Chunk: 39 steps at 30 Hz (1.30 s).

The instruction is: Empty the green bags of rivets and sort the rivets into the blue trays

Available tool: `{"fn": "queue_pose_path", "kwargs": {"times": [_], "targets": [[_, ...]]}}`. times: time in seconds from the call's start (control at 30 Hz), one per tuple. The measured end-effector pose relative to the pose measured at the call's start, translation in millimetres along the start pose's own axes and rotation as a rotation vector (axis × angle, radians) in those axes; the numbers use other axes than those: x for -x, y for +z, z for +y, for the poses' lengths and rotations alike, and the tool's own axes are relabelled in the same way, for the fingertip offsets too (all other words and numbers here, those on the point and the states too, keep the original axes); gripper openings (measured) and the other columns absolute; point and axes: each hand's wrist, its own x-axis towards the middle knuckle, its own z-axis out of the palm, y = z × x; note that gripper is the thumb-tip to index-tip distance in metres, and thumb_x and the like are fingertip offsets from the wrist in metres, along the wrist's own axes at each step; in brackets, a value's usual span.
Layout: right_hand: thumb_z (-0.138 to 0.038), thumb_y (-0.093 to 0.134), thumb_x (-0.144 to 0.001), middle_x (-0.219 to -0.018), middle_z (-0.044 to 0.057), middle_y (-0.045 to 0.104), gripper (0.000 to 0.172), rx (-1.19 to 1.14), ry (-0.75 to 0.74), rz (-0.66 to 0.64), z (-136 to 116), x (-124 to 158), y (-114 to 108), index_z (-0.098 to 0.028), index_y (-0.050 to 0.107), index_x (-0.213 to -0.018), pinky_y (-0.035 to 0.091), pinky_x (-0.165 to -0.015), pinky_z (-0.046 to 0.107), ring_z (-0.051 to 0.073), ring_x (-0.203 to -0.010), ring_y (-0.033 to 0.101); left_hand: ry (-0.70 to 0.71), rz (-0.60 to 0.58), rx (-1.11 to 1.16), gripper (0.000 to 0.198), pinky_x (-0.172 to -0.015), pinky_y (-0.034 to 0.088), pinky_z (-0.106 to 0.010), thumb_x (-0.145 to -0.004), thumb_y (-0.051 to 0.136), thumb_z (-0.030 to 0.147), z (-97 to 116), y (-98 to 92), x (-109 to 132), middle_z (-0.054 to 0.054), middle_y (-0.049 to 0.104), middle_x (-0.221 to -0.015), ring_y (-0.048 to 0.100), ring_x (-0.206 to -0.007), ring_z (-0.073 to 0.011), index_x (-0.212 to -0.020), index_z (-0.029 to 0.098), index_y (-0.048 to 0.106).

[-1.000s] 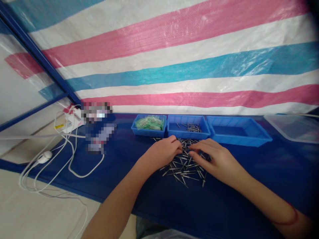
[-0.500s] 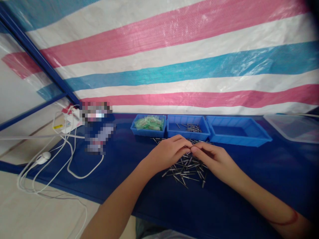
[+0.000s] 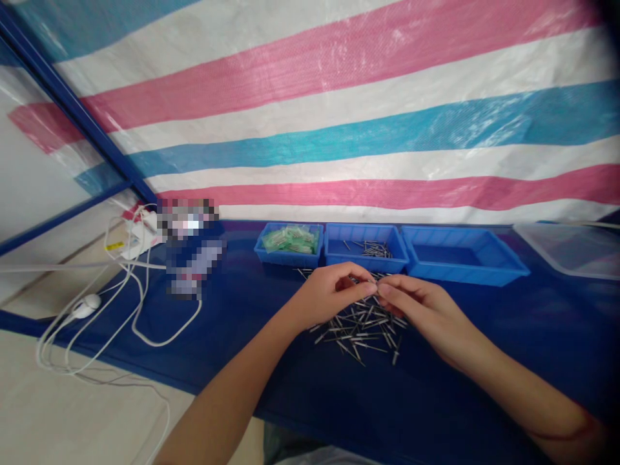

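Observation:
Above a loose pile of metal blind rivets (image 3: 361, 326), both my hands meet with their fingertips almost touching. My left hand (image 3: 334, 290) is closed in a pinch of thumb and forefinger. Facing it, my right hand (image 3: 421, 307) also pinches, thumb against fingers. Whatever sits between the fingertips is too small and covered to make out. The hands hide the upper part of the pile. Just behind them, a blue bin (image 3: 367, 261) holds several more rivets.
Left of that bin, another blue bin (image 3: 287, 259) holds green plastic packets (image 3: 290, 239). To the right stand a third blue bin (image 3: 465, 274) and a clear plastic lid (image 3: 566, 252). White cables (image 3: 140, 323) and a power strip (image 3: 140, 236) lie at the left. A striped sheet (image 3: 339, 142) hangs behind.
Both hands have shifted slightly right, still fingertip to fingertip. The left thumb has straightened toward the right hand, and the right fingers have lifted and opened out a little.

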Motion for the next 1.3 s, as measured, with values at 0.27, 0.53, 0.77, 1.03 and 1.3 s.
{"fn": "queue_pose_path", "kwargs": {"times": [0.27,0.53,0.77,1.03,1.3], "targets": [[-0.052,0.061,-0.08,-0.068,0.003,0.061,0.036,-0.047,0.057,-0.01,1,3,1,-0.017,0.066,-0.075,0.041,-0.054,0.025,0.013,-0.061,0.052,0.149,0.088,-0.087,0.019,-0.064,0.043,-0.02,-0.088,0.058,0.032,2,3.3,0,-0.002,0.064,-0.088,0.054,-0.07,-0.0093,-0.094,0.016,0.066],[-0.043,0.065,-0.081,-0.077,0.003,0.066,0.022,0.118,-0.214,0.206,5,6,-1,-0.021,0.066,-0.085,0.048,-0.062,0.029,0.016,-0.066,0.059,0.26,0.114,-0.296,0.018,-0.075,0.047,-0.024,-0.092,0.052,0.029,2,3.7,0,-0.005,0.062,-0.095,0.055,-0.076,-0.0112,-0.097,0.016,0.064],[-0.03,0.058,-0.087,-0.07,0.002,0.062,0.013,0.59,-0.557,0.27,-1,8,-2,-0.022,0.061,-0.077,0.043,-0.06,0.031,0.016,-0.062,0.055,0.299,0.035,-0.39,0.023,-0.088,0.046,-0.027,-0.096,0.042,0.026,1,5.4,0,-0.008,0.061,-0.102,0.059,-0.093,-0.0152,-0.096,0.015,0.063],[-0.031,0.053,-0.091,-0.089,0.007,0.069,0.018,0.802,-0.61,0.46,2,-29,-21,-0.018,0.065,-0.094,0.043,-0.075,0.034,0.021,-0.08,0.059,0.2,0.225,-0.516,0.032,-0.095,0.044,-0.034,-0.097,0.04,0.026,4,-3.0,1,-0.009,0.06,-0.114,0.057,-0.104,-0.0184,-0.125,0.016,0.051],[-0.037,0.053,-0.09,-0.091,0.008,0.072,0.025,1.133,-0.567,0.552,13,-36,-34,-0.019,0.069,-0.095,0.037,-0.072,0.038,0.027,-0.086,0.058,0.238,-0.058,-0.763,0.025,-0.088,0.043,-0.032,-0.085,0.047,0.011,-4,-11.0,1,-0.005,0.064,-0.101,0.055,-0.094,-0.0185,-0.096,0.019,0.068]]}}
